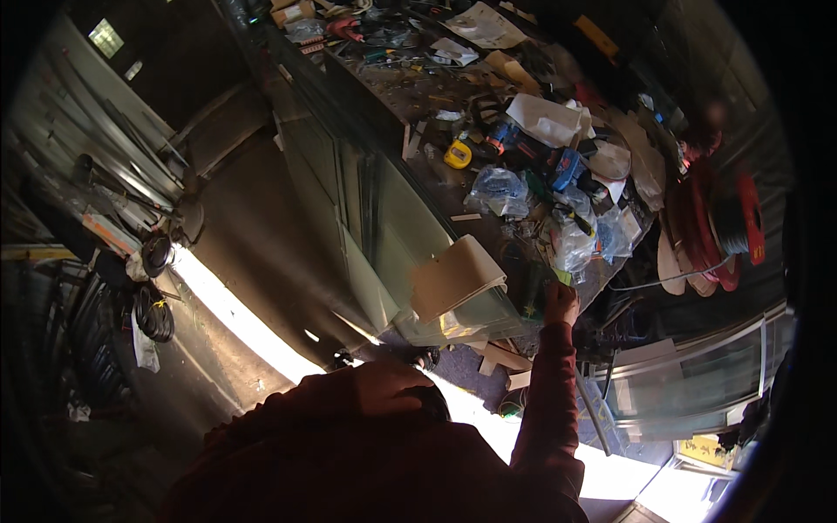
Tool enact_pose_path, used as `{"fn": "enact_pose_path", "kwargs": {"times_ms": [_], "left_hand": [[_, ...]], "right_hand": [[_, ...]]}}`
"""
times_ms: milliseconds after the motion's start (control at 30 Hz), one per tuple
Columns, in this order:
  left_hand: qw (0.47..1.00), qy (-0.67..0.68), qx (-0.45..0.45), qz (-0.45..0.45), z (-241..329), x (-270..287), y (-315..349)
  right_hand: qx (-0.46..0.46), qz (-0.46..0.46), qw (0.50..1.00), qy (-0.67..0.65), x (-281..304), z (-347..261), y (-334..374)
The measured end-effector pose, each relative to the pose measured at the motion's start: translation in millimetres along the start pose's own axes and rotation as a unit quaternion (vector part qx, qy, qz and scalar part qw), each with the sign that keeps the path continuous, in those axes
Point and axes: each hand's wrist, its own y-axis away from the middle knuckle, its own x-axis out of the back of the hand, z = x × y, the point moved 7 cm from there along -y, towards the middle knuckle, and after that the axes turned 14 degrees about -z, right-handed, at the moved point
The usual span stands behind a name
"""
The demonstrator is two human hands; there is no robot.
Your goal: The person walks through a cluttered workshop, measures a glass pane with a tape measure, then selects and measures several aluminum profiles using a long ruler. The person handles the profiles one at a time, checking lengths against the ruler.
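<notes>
My right hand (561, 303) reaches out over the near corner of the cluttered workbench (497, 228), its fingers closed. A small yellow-green piece (563, 276) shows just beyond the fingers; whether they grip it I cannot make out. Crumpled clear plastic bags (575, 244) lie just past the hand. A folded piece of brown cardboard (458, 277) hangs over the bench edge to its left. Farther back are a yellow tape measure (458, 154), a blue power tool (503, 137) and a blue tool part (567, 167). My left hand is out of view.
Large glass sheets (384, 209) lean along the bench's left side. On the right stands a red cable reel (750, 218) with grey cable, above framed glass panels (697, 379). Long metal profiles (105, 166) and black coils (155, 314) line the left. Sunlight crosses the floor (235, 305).
</notes>
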Motion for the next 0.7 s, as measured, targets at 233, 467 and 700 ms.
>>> {"fn": "enact_pose_path", "kwargs": {"times_ms": [233, 467, 700], "left_hand": [[0.995, 0.053, 0.024, 0.084, -25, -17, 55], [0.983, 0.079, 0.04, 0.161, -60, -57, 114], [0.966, 0.157, 0.144, 0.143, -169, -131, 179]], "right_hand": [[-0.093, -0.057, 0.994, 0.014, -9, 21, -11], [-0.071, -0.12, 0.987, 0.086, -24, 34, -11], [-0.079, -0.04, 0.988, 0.129, 2, 8, 38]]}}
